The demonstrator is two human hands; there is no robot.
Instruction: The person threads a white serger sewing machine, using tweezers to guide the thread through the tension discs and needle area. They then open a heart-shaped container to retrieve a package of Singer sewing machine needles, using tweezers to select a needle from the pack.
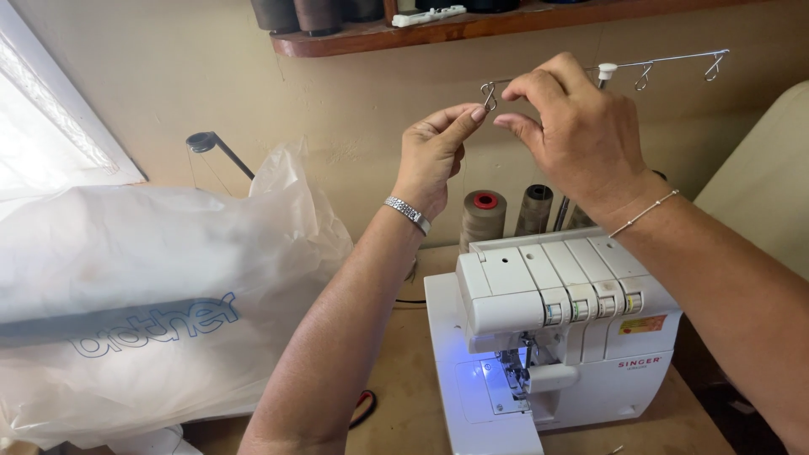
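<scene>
Both of my hands are raised at the metal thread guide bar [674,59] above a white overlock sewing machine [556,337]. My left hand [434,152] pinches with thumb and forefinger right at the leftmost wire guide hook [489,94]. My right hand [573,126] is beside it, thumb and forefinger pinched together just right of the hook. Any thread between the fingers is too thin to see. Grey-brown thread cones [484,217] stand behind the machine under my hands.
A second machine under a translucent white plastic cover [152,295] fills the left side. A wooden shelf [438,29] with dark spools hangs on the wall above. A window frame [50,126] is at far left. The machine stands on a wooden table [404,396].
</scene>
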